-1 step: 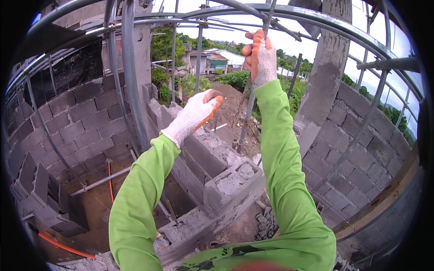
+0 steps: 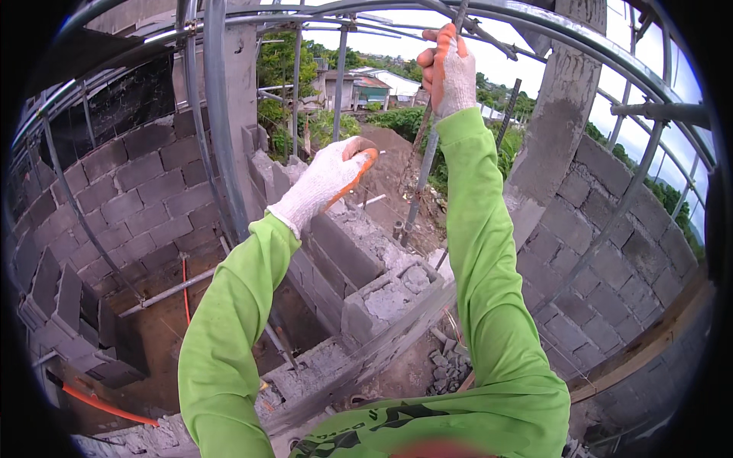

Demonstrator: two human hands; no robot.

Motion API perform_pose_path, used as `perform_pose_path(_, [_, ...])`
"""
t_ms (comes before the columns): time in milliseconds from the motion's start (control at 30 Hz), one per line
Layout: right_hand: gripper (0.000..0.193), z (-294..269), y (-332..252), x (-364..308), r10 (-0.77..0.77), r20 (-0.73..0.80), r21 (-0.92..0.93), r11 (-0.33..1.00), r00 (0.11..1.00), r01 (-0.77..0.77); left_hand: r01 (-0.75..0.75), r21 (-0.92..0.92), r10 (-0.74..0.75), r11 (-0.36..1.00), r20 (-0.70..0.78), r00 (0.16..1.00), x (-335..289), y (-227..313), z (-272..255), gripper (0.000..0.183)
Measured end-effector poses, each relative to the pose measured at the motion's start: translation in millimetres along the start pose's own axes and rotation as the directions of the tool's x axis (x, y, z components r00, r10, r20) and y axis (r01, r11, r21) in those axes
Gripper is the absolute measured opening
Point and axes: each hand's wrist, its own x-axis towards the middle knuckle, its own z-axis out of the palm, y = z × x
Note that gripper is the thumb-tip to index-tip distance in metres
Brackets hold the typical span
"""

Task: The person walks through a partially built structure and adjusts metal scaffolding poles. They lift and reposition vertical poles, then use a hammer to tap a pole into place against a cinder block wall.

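My right hand (image 2: 453, 76), in a white knit glove with orange on the fingers, is raised high and closed around a ribbed steel bar (image 2: 462, 14). The bar's upper end passes out of the frame. Below the fist, a rusty rod (image 2: 414, 149) and a grey metal pipe (image 2: 422, 179) slant down toward the block wall. My left hand (image 2: 328, 177), in a matching glove, hovers lower and to the left, above the rough mortared wall top (image 2: 355, 237). Its thumb and fingers are pinched together; what they hold, if anything, is too small to tell.
Scaffold pipes (image 2: 217, 114) curve overhead and at the left. A hollow block wall corner (image 2: 389, 298) lies below my arms. Stacked blocks (image 2: 72, 320) and an orange hose (image 2: 111, 410) are at lower left. A concrete column (image 2: 553, 130) stands at right, beside another block wall (image 2: 611, 259).
My right hand has moved slightly up and to the right, still closed on the bar. My left hand has risen a little, its pinch unchanged. The view has shifted slightly.
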Motion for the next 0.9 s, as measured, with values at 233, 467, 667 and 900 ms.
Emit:
perform_pose_path(233, [0.029, -15, 131, 61, 0.091, 0.066, 0.306, 0.946, 0.994, -0.107, 0.08, 0.427, -0.06, 0.901, -0.059, 0.996, -1, -41, -32, 0.046])
perform_pose_path(467, [0.019, 17, 255, 21, 0.122, -0.011, 0.335, 0.935, 0.992, -0.111, 0.197, 0.684, -0.431, 0.703, 0.188, 0.883, 35, -112, -18, 0.04])
perform_pose_path(667, [0.025, 22, 294, 13, 0.021, -0.126, 0.126, 0.992, 0.992, -0.005, 0.068, 0.672, -0.368, 0.738, 0.316, 0.874, 68, -192, 24, 0.044])
perform_pose_path(900, [0.027, 27, 303, 23, -0.201, -0.173, -0.23, 0.96, 0.964, 0.159, 0.104, 0.418, -0.145, 0.903, 0.069, 0.987, 114, -256, 86, 0.057])
